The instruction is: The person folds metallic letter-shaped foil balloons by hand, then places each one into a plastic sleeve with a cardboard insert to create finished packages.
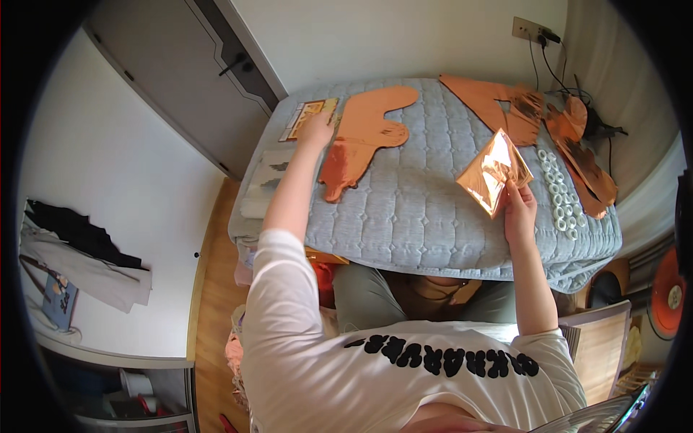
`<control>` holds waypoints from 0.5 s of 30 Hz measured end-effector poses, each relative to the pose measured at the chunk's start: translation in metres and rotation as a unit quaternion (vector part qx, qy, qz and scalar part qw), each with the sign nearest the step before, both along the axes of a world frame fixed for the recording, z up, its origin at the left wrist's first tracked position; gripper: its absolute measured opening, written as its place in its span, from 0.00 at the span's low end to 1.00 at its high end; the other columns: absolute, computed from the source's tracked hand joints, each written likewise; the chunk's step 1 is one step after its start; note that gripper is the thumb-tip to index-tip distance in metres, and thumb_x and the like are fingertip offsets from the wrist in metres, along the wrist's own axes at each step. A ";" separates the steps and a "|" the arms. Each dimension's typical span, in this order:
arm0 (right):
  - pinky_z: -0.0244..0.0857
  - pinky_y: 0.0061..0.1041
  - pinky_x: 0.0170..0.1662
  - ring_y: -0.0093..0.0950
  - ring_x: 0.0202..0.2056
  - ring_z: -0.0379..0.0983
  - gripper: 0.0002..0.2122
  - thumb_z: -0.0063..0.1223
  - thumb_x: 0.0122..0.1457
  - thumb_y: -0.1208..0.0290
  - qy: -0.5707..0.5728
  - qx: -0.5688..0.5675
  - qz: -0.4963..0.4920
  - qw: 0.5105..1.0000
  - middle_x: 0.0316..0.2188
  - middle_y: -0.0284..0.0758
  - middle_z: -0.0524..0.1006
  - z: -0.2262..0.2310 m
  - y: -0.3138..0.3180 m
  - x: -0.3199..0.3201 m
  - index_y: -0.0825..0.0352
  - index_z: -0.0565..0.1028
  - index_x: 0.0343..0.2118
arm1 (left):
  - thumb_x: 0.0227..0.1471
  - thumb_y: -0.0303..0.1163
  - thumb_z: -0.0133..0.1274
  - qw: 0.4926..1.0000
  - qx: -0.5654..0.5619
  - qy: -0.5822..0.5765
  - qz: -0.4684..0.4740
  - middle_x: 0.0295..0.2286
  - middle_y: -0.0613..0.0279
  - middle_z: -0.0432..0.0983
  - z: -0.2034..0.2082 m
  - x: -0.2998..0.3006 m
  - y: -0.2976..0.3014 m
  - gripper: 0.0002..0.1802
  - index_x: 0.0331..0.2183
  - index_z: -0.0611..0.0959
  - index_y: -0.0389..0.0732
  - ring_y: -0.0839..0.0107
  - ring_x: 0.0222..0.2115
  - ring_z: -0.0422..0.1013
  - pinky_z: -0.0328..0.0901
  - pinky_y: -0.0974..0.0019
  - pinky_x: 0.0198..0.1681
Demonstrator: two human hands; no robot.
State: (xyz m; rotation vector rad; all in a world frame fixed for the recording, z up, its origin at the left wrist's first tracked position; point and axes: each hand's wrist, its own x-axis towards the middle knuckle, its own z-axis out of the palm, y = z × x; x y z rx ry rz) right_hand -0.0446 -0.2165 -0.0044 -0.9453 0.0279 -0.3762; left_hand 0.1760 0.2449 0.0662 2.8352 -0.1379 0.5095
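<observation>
In my right hand [521, 209] is a shiny rose-gold foil square [497, 173], pinched by its lower right edge between thumb and fingers. It hangs tilted above the grey quilted mattress [433, 209]. My left hand [317, 130] stretches to the far left of the mattress, its fingers closed at the right side of a flat printed yellow packet [309, 112]. The fingertips are partly hidden. Just right of that hand lies a flat copper-coloured foil shape [368, 119] with rounded lobes. Nearer me than the packet is a clear plastic sleeve [267, 180] with dark marks.
More flat copper foil shapes [480, 101] lie at the back right, and crumpled ones [585, 162] along the right edge. Several white rings [559, 195] stand in rows beside them. Cables run from a wall socket [534, 30]. A red round fan [671, 296] stands at right.
</observation>
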 end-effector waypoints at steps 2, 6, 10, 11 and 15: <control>0.67 0.16 0.43 0.16 0.38 0.76 0.05 0.55 0.67 0.73 -0.012 -0.092 0.006 0.996 0.37 0.28 0.82 -0.006 -0.007 0.001 0.68 0.78 0.41 | 0.56 0.42 0.55 0.994 0.090 0.054 0.040 0.48 0.50 0.80 -0.013 0.040 0.014 0.23 0.51 0.82 0.44 0.51 0.49 0.76 0.70 0.52 0.51; 0.68 0.17 0.44 0.15 0.37 0.76 0.04 0.55 0.66 0.75 -0.013 -0.113 0.000 0.994 0.38 0.29 0.82 -0.008 0.006 0.006 0.69 0.78 0.40 | 0.55 0.45 0.56 0.983 0.098 0.051 0.149 0.49 0.51 0.80 -0.039 0.078 0.064 0.24 0.50 0.83 0.44 0.52 0.51 0.75 0.70 0.50 0.52; 0.68 0.17 0.44 0.16 0.37 0.76 0.05 0.55 0.66 0.75 0.008 -0.127 -0.028 0.992 0.38 0.29 0.82 -0.013 -0.008 -0.001 0.69 0.79 0.41 | 0.54 0.49 0.57 0.984 0.021 0.132 0.118 0.49 0.50 0.80 -0.052 0.090 0.019 0.26 0.51 0.83 0.44 0.52 0.51 0.75 0.70 0.49 0.53; 0.68 0.17 0.44 0.16 0.37 0.76 0.05 0.55 0.66 0.75 0.009 -0.128 -0.021 0.991 0.39 0.29 0.82 -0.012 -0.006 0.000 0.69 0.79 0.42 | 0.54 0.49 0.57 0.984 0.023 0.132 0.119 0.49 0.50 0.80 -0.047 0.090 0.023 0.26 0.51 0.83 0.44 0.52 0.51 0.75 0.70 0.49 0.53; 0.68 0.17 0.45 0.15 0.38 0.76 0.06 0.55 0.66 0.75 0.009 -0.137 -0.006 0.990 0.39 0.30 0.82 -0.009 -0.001 0.002 0.69 0.79 0.43 | 0.55 0.51 0.56 0.986 0.057 0.121 0.103 0.42 0.49 0.82 -0.034 0.089 0.040 0.24 0.42 0.85 0.40 0.53 0.45 0.77 0.70 0.51 0.48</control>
